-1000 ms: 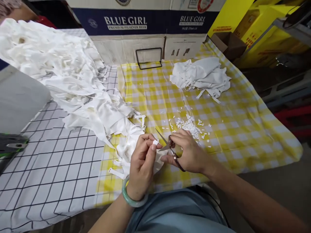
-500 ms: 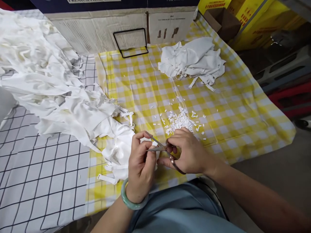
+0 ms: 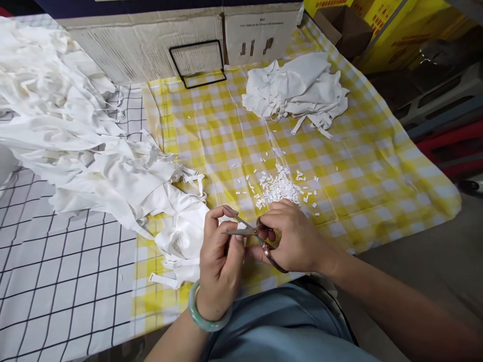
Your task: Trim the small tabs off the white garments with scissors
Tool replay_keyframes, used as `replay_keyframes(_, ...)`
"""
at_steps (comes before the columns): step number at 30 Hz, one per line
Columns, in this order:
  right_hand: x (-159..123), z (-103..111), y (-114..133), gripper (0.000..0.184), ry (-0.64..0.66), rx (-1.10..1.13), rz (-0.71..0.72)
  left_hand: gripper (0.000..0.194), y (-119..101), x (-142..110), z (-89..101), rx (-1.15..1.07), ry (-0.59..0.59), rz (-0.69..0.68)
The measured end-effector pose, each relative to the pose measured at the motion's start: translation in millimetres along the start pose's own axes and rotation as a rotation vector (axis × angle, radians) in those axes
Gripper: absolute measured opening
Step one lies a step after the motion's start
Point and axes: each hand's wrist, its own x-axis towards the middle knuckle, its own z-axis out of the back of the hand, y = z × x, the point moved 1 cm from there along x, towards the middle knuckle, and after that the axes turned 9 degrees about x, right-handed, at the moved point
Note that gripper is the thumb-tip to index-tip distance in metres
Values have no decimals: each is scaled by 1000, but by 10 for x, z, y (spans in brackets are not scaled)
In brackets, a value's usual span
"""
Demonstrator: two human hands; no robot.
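Observation:
My right hand [image 3: 292, 236] is closed around the handles of a pair of scissors [image 3: 251, 232], whose blades are parted and point left. Between the blades shows a bit of white strap, pinched by my left hand [image 3: 222, 251], which wears a green bangle [image 3: 204, 314] at the wrist. A white garment [image 3: 181, 229] lies under and beside my left hand; the part within the fingers is mostly hidden. Just beyond my right hand is a small heap of short white snippets [image 3: 281, 186] on the yellow checked cloth [image 3: 362, 186].
A long pile of white garments [image 3: 83, 146] stretches over the left side, on a white grid-patterned cloth [image 3: 68, 276]. Farther back lies a second white garment pile [image 3: 298, 90]. A black wire stand [image 3: 198, 63] leans near a cardboard box [image 3: 151, 50]. An open brown box [image 3: 343, 30] stands at the back right.
The view has shifted slightly. Both hands keep nearly the same pose, with the scissors still parted around the strap.

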Motion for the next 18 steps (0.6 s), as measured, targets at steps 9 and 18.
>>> replay_keyframes(9, -77, 15, -64, 43, -47, 2, -6, 20, -14, 14, -71, 20, 34, -3)
replay_keyframes(18, -323, 59, -278, 49, -148, -94, -78, 23, -68, 90, -256, 35, 151, -14)
